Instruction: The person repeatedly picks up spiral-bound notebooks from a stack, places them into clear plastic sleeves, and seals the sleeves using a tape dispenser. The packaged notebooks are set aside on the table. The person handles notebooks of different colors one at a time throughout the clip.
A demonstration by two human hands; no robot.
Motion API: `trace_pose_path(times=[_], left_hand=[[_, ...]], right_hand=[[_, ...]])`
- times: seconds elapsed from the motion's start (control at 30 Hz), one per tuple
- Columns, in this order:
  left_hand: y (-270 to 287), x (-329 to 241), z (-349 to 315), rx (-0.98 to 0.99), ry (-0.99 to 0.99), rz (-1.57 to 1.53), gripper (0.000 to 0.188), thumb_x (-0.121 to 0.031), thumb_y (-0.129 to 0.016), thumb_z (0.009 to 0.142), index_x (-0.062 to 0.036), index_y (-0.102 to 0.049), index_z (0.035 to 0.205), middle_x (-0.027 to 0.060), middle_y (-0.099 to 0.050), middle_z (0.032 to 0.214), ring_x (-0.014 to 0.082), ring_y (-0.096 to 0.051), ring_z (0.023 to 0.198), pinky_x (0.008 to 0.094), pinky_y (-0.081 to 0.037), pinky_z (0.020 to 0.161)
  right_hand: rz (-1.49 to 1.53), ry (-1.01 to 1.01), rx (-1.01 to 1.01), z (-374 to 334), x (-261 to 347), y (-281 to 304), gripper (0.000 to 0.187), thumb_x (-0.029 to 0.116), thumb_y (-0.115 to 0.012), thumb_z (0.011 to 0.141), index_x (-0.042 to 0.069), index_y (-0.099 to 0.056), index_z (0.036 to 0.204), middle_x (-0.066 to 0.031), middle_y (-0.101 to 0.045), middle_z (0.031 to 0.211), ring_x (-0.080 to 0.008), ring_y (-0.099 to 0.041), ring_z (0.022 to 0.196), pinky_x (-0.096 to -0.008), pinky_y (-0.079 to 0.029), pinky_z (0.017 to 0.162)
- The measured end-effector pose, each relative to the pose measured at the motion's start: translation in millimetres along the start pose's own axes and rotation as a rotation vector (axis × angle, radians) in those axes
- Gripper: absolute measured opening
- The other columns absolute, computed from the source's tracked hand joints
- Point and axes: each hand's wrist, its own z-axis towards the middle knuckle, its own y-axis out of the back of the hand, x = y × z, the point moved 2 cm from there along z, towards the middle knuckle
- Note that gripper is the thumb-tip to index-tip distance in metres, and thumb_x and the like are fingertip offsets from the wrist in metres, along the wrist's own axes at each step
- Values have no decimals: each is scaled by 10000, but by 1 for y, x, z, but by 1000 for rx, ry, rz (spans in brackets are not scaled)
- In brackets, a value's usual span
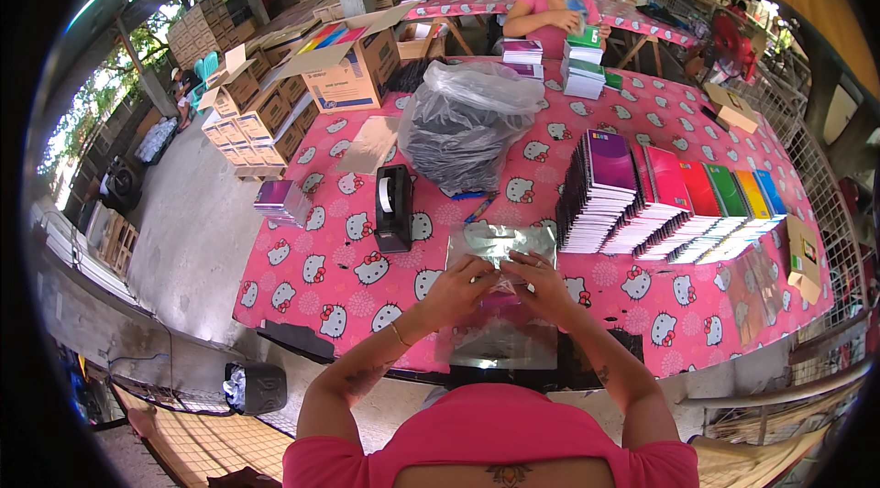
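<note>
At the table's near edge my left hand [458,289] and my right hand [543,286] meet over shiny clear plastic bags [504,346]. The fingers of both hands are bent and pinch the plastic between them. Its far end catches the light just past my fingertips. Under my palms I cannot make out how many layers lie there. To the left of my hands stands a black tape dispenser [394,218] with a pale roll. Rows of spiral notebooks [610,167] in purple, pink, red, green, yellow and blue are stacked on the right.
A big grey plastic bag [467,126] sits ahead, beside an open carton [344,71]. A small notebook stack [282,202] is at the left edge. More clear plastic [756,296] lies far right. Across the table a person [550,16] handles notebooks. A bin [257,389] stands on the floor.
</note>
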Motion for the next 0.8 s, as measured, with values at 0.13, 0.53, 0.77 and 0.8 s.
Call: trace_pose_path(times=[0.13, 0.53, 0.77, 0.8], left_hand=[[6, 2, 15, 67, 183, -142, 271, -154, -730, 825, -66, -691, 1078, 103, -692, 1089, 281, -650, 1006, 409, -517, 821], [-20, 12, 34, -70, 427, 10, 334, -211, -749, 816, -57, -634, 1089, 137, -681, 856, 323, -665, 784, 432, -524, 690], [24, 75, 4, -522, 658, 45, 376, -239, -771, 814, -3, -646, 1079, 140, -658, 880, 292, -617, 808, 417, -512, 717], [36, 105, -15, -655, 590, 411, 360, -225, -767, 815, 23, -651, 1048, 137, -652, 820, 254, -614, 770, 400, -509, 700]], right_hand=[[34, -47, -55, 0, 3, -2, 522, 43, -685, 846, 100, -546, 1346, -106, -659, 1273, -269, -541, 1316, -499, -343, 1140], [727, -411, -100, 8, -27, -11, 511, 119, -792, 840, 78, -553, 1290, -42, -594, 1105, -118, -565, 991, -299, -488, 872], [821, -531, -130, 5, -35, -20, 385, 65, -716, 895, 69, -554, 1244, -37, -564, 1130, -81, -557, 934, -232, -504, 772], [793, -534, -129, 4, -33, -22, 384, 69, -718, 895, 68, -553, 1242, -36, -564, 1130, -80, -557, 934, -231, -504, 770]])
